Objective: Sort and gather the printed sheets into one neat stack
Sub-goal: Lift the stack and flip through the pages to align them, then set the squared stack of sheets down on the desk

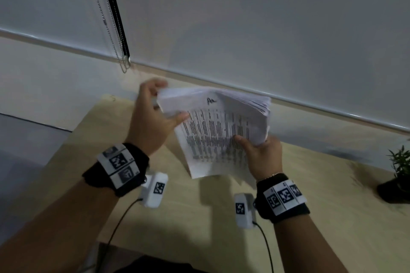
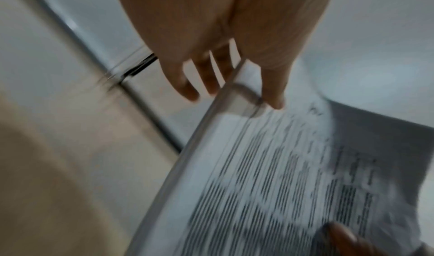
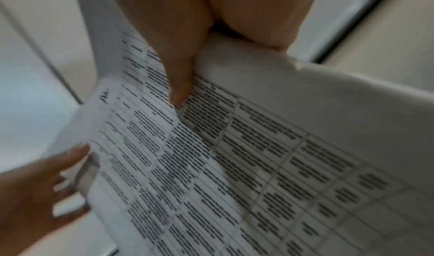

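Observation:
A thick bundle of printed sheets (image 1: 213, 139) with tables of text is held in the air above the wooden table (image 1: 199, 224). My left hand (image 1: 163, 107) pinches its upper left edge, thumb on the printed face and fingers behind. My right hand (image 1: 248, 146) grips the lower right side, thumb (image 3: 178, 85) pressed on the front page and fingers hidden behind. In the right wrist view the front sheets (image 3: 234, 167) are bowed and splayed apart. The left wrist view shows the sheets' edge (image 2: 270, 185) blurred, with my left hand (image 2: 234, 94) at its top.
A small potted plant (image 1: 399, 175) stands at the table's right edge. A roller blind with a bead chain (image 1: 111, 29) covers the wall behind the table. The table's left edge drops to grey floor.

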A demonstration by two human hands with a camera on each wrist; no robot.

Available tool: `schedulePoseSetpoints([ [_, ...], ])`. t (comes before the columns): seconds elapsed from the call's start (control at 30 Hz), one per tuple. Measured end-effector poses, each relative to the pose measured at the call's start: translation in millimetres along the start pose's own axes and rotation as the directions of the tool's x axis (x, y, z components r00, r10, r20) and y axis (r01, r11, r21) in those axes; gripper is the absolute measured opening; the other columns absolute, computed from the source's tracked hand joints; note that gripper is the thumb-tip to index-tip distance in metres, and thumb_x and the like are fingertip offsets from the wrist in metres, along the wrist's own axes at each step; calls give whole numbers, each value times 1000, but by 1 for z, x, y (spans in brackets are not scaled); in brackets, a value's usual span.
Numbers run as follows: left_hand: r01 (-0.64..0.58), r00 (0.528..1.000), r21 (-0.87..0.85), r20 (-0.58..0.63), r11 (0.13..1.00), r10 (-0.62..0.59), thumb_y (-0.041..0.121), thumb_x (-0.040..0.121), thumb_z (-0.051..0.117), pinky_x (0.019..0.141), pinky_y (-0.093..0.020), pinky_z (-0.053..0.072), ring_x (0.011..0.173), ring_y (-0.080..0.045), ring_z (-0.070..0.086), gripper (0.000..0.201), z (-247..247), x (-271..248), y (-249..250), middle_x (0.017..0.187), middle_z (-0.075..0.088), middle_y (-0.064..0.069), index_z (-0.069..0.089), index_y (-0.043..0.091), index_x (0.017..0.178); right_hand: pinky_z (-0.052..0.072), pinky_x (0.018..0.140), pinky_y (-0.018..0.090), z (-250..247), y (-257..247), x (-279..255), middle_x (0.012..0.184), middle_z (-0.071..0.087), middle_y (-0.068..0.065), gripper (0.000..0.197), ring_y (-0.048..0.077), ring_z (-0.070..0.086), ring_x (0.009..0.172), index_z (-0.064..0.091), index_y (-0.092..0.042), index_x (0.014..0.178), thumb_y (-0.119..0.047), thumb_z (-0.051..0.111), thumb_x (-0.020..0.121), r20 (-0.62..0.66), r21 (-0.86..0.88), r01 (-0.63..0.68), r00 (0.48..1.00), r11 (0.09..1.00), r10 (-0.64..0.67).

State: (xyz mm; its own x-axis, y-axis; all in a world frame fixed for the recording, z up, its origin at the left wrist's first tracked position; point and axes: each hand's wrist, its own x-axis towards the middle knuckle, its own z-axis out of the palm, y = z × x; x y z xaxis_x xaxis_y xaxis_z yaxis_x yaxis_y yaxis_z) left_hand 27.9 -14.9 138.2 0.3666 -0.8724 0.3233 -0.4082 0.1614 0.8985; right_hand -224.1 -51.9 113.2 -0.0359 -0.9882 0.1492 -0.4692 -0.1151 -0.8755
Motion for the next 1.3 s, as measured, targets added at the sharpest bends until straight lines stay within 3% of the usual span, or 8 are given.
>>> schedulePoseSetpoints([
  [0.1,-372,928,394,149,840,341,45,63,86,106,-41,39,126,-20,50,77,-6,18,30,136,51,6,54,21,129,42,54,26,-1,-28,9,66,68,8,25,32,66,61,70,-4,80,-27,81,77,88,-285,356,934,890,-345],
  [0.2,-407,906,365,277,837,319,49,75,75,84,-32,47,78,-2,59,33,-4,26,43,82,64,18,63,24,93,35,55,25,5,-44,16,69,70,6,20,34,66,65,69,-14,82,-32,78,79,131,-405,478,874,779,-468],
  [0.3,-225,957,166,222,960,186,30,79,79,57,-15,39,56,3,50,29,-13,29,29,62,59,18,52,20,75,49,90,37,1,-21,9,111,69,5,44,29,61,107,65,-16,114,-39,77,77,-92,-479,302,917,824,-389],
  [0.43,26,992,144,118,989,-43,20,78,80,71,-22,52,72,3,67,15,-42,31,-5,77,74,14,68,24,87,28,118,45,-13,33,3,152,34,1,112,21,34,140,22,-16,151,-29,90,64,-323,-32,-60,945,998,46],
  [0.63,219,974,-14,71,976,-217,13,85,74,71,-9,49,80,11,69,23,-32,18,-41,80,73,24,70,33,94,54,57,25,-16,24,6,69,74,-7,9,4,68,62,70,-8,80,-6,79,79,-21,300,-181,980,936,197],
  [0.8,154,974,-44,-163,987,-159,11,84,75,73,-3,45,85,20,60,24,-2,-14,-38,97,68,16,66,17,106,45,56,13,-8,18,-8,78,65,-2,11,-16,59,65,70,-10,86,-9,79,80,-290,178,-19,955,984,71],
  [1.07,401,906,110,98,910,-411,12,87,72,80,-26,47,91,-7,68,25,10,-66,-95,96,70,12,65,34,98,42,65,21,18,78,-47,87,70,9,11,24,68,88,74,-2,93,-10,72,86,-56,-28,-303,952,952,302],
  [1.3,415,906,59,59,908,-418,17,85,73,65,-13,49,80,7,69,25,-1,-42,-90,96,72,12,66,20,108,48,58,9,-2,67,-35,85,67,-2,27,1,65,71,64,-7,103,-11,78,80,-127,112,-242,958,964,256],
])
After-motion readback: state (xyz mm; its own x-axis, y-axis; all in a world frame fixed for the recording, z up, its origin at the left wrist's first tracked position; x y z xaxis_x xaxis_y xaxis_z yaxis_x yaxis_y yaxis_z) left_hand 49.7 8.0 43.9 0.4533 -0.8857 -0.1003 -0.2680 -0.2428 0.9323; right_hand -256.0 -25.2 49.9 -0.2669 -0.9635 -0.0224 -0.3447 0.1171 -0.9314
